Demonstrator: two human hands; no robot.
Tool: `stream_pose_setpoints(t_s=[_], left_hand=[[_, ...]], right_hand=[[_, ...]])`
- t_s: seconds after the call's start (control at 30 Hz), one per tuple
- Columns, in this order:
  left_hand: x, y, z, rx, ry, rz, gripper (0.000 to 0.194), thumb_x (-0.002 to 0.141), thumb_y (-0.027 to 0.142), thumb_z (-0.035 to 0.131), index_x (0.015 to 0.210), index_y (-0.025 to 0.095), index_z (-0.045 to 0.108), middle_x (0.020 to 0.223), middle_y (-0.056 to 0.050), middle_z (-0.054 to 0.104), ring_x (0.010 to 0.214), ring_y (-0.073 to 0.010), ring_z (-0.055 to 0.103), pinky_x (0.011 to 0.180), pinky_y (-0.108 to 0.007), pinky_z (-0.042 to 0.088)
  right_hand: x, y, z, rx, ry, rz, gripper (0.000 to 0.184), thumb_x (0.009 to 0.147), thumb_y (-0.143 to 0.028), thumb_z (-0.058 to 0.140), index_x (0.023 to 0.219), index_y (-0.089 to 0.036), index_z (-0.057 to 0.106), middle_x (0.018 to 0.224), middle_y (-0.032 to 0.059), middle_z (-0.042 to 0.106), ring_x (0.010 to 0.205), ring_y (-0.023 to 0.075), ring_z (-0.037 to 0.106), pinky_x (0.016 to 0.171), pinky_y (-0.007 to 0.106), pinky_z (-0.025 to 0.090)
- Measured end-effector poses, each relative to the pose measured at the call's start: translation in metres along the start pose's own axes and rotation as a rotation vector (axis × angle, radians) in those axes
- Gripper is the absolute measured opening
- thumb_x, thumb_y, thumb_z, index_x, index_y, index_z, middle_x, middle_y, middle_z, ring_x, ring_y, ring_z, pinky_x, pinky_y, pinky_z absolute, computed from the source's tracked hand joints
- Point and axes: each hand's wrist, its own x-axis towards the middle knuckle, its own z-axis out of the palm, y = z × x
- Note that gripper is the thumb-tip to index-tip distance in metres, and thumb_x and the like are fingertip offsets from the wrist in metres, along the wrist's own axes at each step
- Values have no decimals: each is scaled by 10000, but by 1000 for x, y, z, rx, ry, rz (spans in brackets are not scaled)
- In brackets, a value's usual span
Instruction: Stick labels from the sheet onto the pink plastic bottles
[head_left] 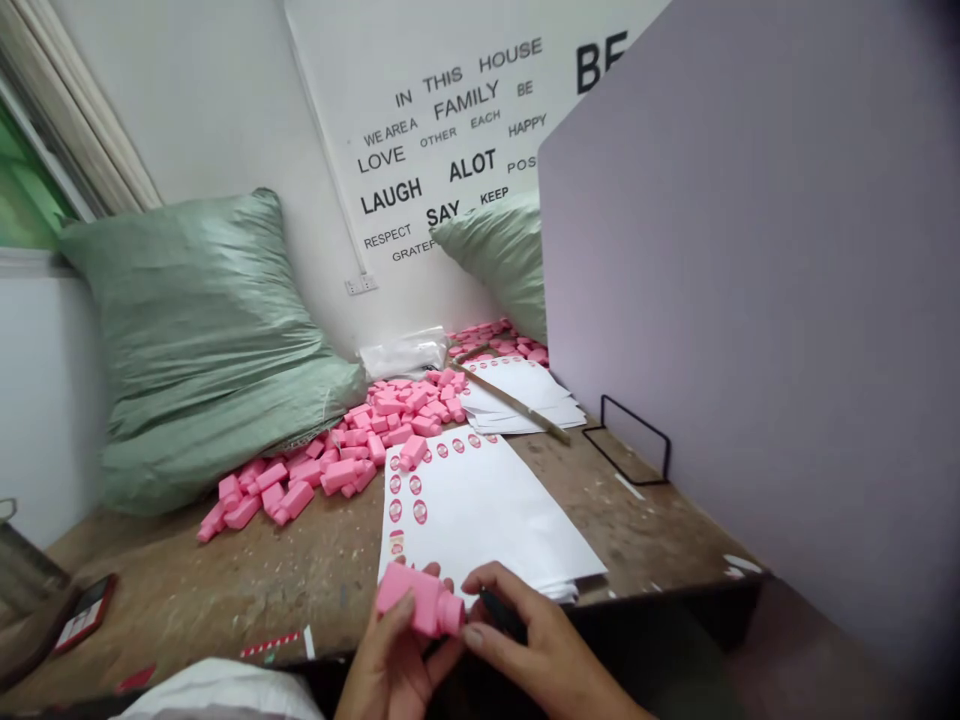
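Note:
A small pink plastic bottle [414, 597] lies on its side in my left hand [397, 650], thumb on the near face and fingers behind it, its open neck toward the right. My right hand [536, 640] is curled beside that neck, thumb and forefinger close to the rim. Within its fingers shows a dark object [502, 612], mostly hidden, its kind unclear. Just beyond both hands lies a white sheet [495, 510] with round pink-and-red stickers [420, 512] along its left and far edges. One more pink bottle [412, 452] rests on the sheet's far left corner.
A heap of pink bottles [345, 472] spills from a green sack [202, 340] on the wooden table [172, 570]. Farther back are more sheets [517, 385], a wooden stick [517, 405] and a second sack [499, 250]. A purple panel [735, 300] and black wire stand [634, 480] bound the right.

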Motion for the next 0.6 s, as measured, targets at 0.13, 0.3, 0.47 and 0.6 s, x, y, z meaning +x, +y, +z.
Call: stream_pose_setpoints(t_s=[0.13, 0.3, 0.47, 0.6], left_hand=[[-8, 18, -1, 204, 135, 171, 875, 685, 128, 735, 1401, 303, 263, 1105, -126, 672, 1015, -307, 662, 771, -466, 550], [-7, 38, -27, 332, 284, 335, 789, 532, 215, 834, 1248, 206, 504, 955, -76, 713, 786, -214, 676, 630, -278, 520], [15, 47, -57, 399, 443, 373, 480, 538, 268, 821, 971, 149, 653, 835, -46, 712, 689, -132, 620, 602, -205, 475], [29, 42, -64, 478, 450, 317, 414, 545, 272, 810, 908, 154, 648, 791, -44, 701, 703, -160, 640, 620, -232, 485]], right_hand=[[-9, 16, -55, -331, 232, 31, 342, 782, -517, 506, 883, -217, 637, 838, 41, 694, 811, 244, 634, 742, 330, 464], [-15, 57, -122, -526, 519, 189, 517, 712, -611, 445, 941, -209, 676, 982, 109, 736, 936, 333, 666, 801, 414, 499], [-13, 82, -123, -550, 467, 168, 494, 760, -586, 432, 1001, -244, 695, 1016, 65, 743, 972, 311, 678, 804, 404, 536], [-11, 96, -108, -563, 389, 129, 501, 802, -545, 413, 1079, -238, 696, 1104, 60, 716, 1026, 294, 665, 854, 406, 540]])
